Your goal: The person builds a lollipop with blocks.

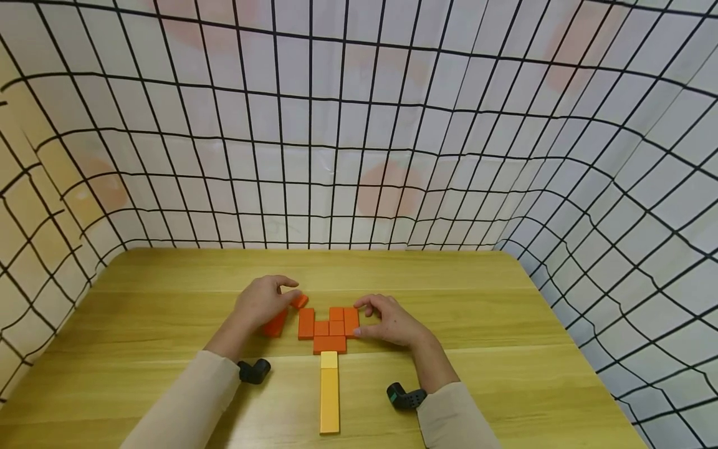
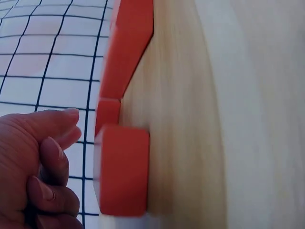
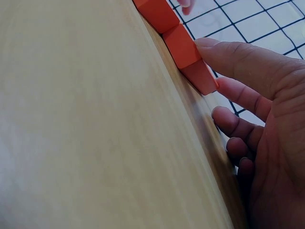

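My left hand (image 1: 262,304) hovers beside a small orange-red block (image 1: 301,301), with thumb and index finger apart. In the left wrist view its other fingers curl loosely around nothing. Under this hand lies a longer orange-red block (image 1: 275,325), partly hidden by it. The right hand (image 1: 389,321) pinches the upright orange-red block (image 1: 351,321) at the right of the group, with thumb and index finger at its two ends. That block touches two small orange-red blocks (image 1: 336,313). A flat-lying block (image 1: 330,344) sits below them, and another upright one (image 1: 306,323) stands at the left.
A short yellow block (image 1: 329,360) and a long yellow block (image 1: 330,402) form a column below the group. Everything lies on a wood-grain table (image 1: 477,349). Black netting (image 1: 336,149) surrounds its back and sides. Both wrists carry black devices (image 1: 406,396).
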Tool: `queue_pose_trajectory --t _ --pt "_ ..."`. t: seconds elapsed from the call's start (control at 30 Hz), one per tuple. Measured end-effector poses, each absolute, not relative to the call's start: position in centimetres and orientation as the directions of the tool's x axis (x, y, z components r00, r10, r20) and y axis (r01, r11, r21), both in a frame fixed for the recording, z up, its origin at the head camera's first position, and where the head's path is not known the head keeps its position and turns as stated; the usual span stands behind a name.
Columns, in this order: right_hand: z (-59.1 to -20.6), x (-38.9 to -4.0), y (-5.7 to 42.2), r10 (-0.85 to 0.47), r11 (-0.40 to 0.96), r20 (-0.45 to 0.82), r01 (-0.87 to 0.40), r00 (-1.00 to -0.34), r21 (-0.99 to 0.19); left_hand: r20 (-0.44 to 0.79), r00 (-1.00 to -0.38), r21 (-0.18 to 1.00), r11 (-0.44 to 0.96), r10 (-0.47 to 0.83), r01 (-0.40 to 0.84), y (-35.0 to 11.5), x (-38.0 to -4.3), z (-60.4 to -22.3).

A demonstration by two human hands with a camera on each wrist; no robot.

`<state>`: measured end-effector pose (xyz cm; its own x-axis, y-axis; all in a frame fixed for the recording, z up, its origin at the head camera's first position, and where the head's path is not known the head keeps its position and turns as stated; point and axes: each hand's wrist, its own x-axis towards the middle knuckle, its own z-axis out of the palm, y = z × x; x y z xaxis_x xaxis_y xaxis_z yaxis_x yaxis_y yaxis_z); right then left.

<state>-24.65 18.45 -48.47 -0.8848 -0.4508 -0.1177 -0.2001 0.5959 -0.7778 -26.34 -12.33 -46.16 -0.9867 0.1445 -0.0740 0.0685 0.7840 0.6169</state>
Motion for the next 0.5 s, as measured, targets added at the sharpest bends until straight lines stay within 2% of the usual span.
queue_pose_trajectory --t 0.2,0.5 --pt "-48.5 -24.6 18.4 -0.455 0.596 -0.114 -0.206 -0.883 -0.776 -0.084 -0.988 0.588 0.807 0.128 0.055 -13.3 -26.4 -46.5" --pt "-48.5 -24.7 18.4 -0.453 0.593 -0.118 -0.200 -0.884 -0.780 -0.052 -0.969 0.713 0.689 0.242 0.134 -13.9 -26.7 -47.4"
